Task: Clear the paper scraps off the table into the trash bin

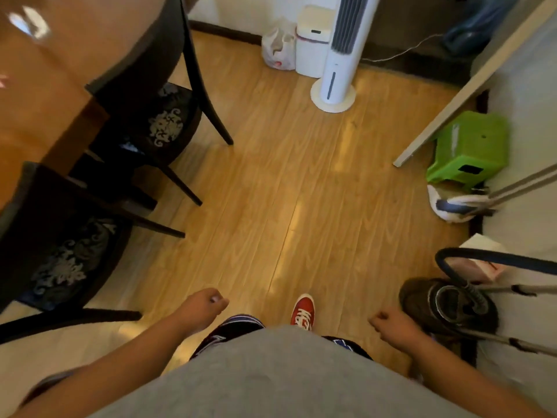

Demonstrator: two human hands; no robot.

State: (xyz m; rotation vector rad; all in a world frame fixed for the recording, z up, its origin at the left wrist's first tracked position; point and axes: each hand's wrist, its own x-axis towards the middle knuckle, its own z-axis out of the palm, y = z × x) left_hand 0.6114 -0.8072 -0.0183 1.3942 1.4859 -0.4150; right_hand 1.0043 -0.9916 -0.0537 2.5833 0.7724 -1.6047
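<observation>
The white trash bin point(313, 40) stands against the far wall with its lid down, well ahead of me across the floor. The brown wooden table point(33, 95) fills the upper left. A blurred pink-white bit lies at its left edge; I cannot tell what it is. My left hand point(205, 307) is curled into a fist low in the view, and a small pale bit, seemingly a paper scrap point(215, 298), shows between its fingers. My right hand point(391, 324) is also closed in a fist, with nothing visible in it. Both hands are far from the bin.
Two dark chairs point(156, 122) point(60, 260) stand at the table on the left. Beside the bin are a white plastic bag point(278, 46) and a white tower fan point(340, 55). On the right are a green stool point(470, 149), a mop and a vacuum cleaner point(452, 306). Wooden floor point(286, 191) lies between.
</observation>
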